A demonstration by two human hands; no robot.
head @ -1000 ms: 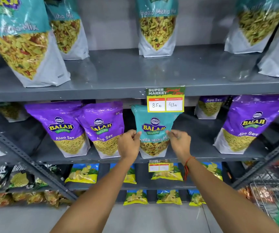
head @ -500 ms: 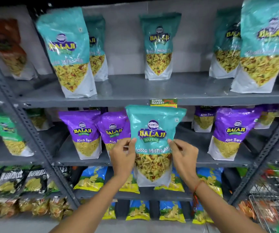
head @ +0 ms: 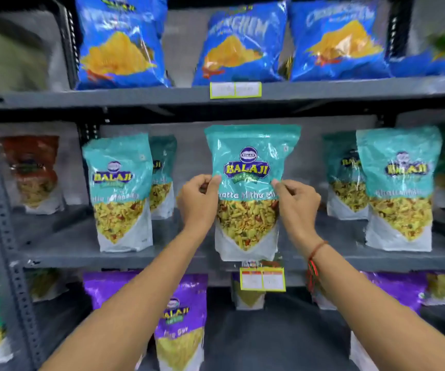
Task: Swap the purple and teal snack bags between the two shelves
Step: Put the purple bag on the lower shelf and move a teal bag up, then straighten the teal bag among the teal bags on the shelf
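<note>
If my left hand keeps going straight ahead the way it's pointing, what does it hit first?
Probably only the grey back panel behind the shelf. The left hand pinches the teal bag, and that gap looks free, though depth is unclear.

I'm in a shop: grey metal shelves [head: 350, 91] stocked with rows of snack bags [head: 121, 191], price tags [head: 235, 90] clipped on their front edges.

grey metal shelf [head: 162, 257] carries 4 upright teal bags [head: 121, 191]; purple bags [head: 180, 319] stand on the shelf below
</note>
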